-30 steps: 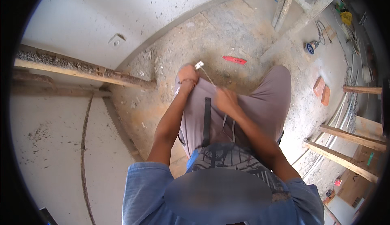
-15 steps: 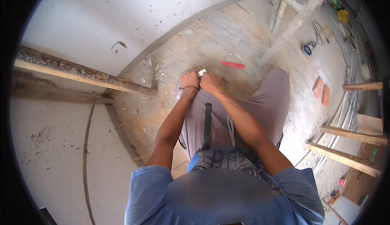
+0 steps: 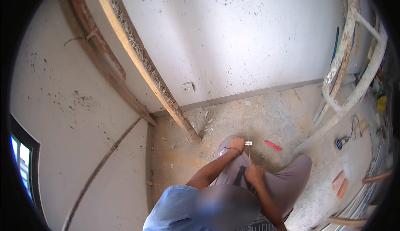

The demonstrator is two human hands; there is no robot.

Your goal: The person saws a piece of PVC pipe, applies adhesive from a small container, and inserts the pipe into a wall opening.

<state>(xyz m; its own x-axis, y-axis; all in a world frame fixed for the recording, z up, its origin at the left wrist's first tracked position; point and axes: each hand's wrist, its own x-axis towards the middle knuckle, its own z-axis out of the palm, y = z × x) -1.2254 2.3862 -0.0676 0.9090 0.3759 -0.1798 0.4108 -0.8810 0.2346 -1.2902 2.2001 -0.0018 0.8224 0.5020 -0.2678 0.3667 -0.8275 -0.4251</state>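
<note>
- The piece (image 3: 249, 143) is small, white and blocky, wider than it is tall; finer markings are too small to make out.
- It sits at the fingertips of the left hand (image 3: 237, 142), just above the floor (image 3: 187, 156) in view, on the far side of the person's left knee.
- A thin, pale cord (image 3: 249, 155) runs in a nearly straight line from the piece toward the body.
- The right hand (image 3: 253, 174) is closed on the near end of the cord, over the trousers (image 3: 287, 179).
- The two hands are apart, joined only by the cord; the left one is clamped on the piece, its back facing up.
- A bracelet (image 3: 234, 149) circles the left wrist.
- A red tool (image 3: 273, 145), long and narrow, lies on the floor to the right of the piece, near but not touching.
</note>
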